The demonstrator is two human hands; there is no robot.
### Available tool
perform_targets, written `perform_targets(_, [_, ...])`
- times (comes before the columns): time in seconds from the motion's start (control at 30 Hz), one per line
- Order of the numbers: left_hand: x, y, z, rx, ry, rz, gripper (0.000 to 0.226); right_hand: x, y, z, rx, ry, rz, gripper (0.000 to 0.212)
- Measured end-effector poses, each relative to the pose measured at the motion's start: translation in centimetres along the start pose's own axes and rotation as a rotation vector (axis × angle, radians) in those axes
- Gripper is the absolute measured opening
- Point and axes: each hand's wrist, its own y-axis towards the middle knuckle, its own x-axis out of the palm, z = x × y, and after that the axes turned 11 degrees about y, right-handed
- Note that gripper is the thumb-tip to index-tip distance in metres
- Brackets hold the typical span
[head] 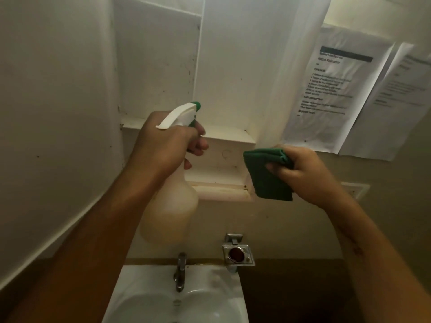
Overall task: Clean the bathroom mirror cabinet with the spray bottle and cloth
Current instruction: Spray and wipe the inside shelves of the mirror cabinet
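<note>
Left hand (168, 138) is wrapped round the neck of the spray bottle (171, 201), fingers curled over the trigger, nozzle w/ green tip aimed up and right at the open cabinet (158, 73). Bottle hangs just in front of the lower shelf (224, 134), above the sink (210, 297) and tap (180, 271). Right hand (303, 173) pinches a folded green cloth (268, 176), thumb on the near face, fingers bunched behind; cloth sits right of the bottle, near the cabinet's lower right corner, not touching the bottle, and whether it touches the cabinet I can't tell. Step in hand, as I judge it: spraying the inside before wiping. To do it well: keep the nozzle pointed at the speckled back panel and shelf edges, where dark spots and a brownish bottom ledge (221, 193) show, & squeeze in short bursts so liquid doesn't run down onto the sink. Keep spray off the printed papers (335, 89) taped far right; they'd wrinkle or smear. Hold the cloth clear of the mist, then wipe top down so drips get caught, finishing on the stained ledge. Cloth stays folded flat for an even pad; refold to a clean face once it's dirty.
</note>
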Motion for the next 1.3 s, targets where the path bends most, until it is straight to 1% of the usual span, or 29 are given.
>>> perform_targets(0.13, [-0.5, 0.1, 0.4, -0.006, 0.004, 0.039, 0.020, 1.7, 0.2, -1.4, -0.014, 0.472, 0.213, 0.018])
perform_targets(0.17, [-0.7, 0.2, 0.6, -0.006, 0.011, 0.053, 0.021, 2.1, 0.5, -1.9, -0.020, 0.557, 0.247, 0.018])
perform_targets(0.23, [-1.4, 0.1, 0.9, -0.009, 0.016, 0.089, 0.021, 3.0, 0.9, -2.7, -0.046, 0.650, 0.296, 0.018])
perform_targets(0.37, [-2.9, -0.4, 0.7, -0.036, 0.052, 0.132, 0.021, 5.4, 1.0, -2.7, -0.091, 0.596, 0.418, 0.020])
perform_targets(0.47, [-3.3, -1.4, -0.6, -0.104, 0.077, 0.103, 0.022, 6.3, 0.7, -2.2, -0.092, 0.650, 0.531, 0.019])
perform_targets(0.53, [-3.0, -2.5, -2.2, -0.173, 0.113, 0.076, 0.019, 6.2, 0.5, -2.0, -0.098, 0.673, 0.575, 0.018])
perform_targets(0.7, [-1.7, -5.2, -6.8, -0.348, 0.117, 0.118, 0.019, 7.0, -0.2, -1.2, -0.092, 0.647, 0.556, 0.020])
perform_targets(0.87, [-0.7, -6.8, -9.3, -0.430, 0.141, 0.176, 0.018, 10.1, -0.7, 0.0, 0.003, 0.668, 0.546, 0.020])
perform_targets(0.97, [-0.5, -7.5, -10.1, -0.460, 0.154, 0.214, 0.017, 11.6, -1.2, 0.7, 0.070, 0.715, 0.547, 0.016])
perform_targets(1.13, [-0.2, -8.6, -11.4, -0.493, 0.181, 0.308, 0.014, 12.7, -2.0, 1.4, 0.145, 0.724, 0.579, 0.014])
perform_targets(1.3, [-0.2, -9.0, -12.0, -0.479, 0.222, 0.381, 0.015, 12.9, -3.1, 1.5, 0.156, 0.673, 0.607, 0.022])
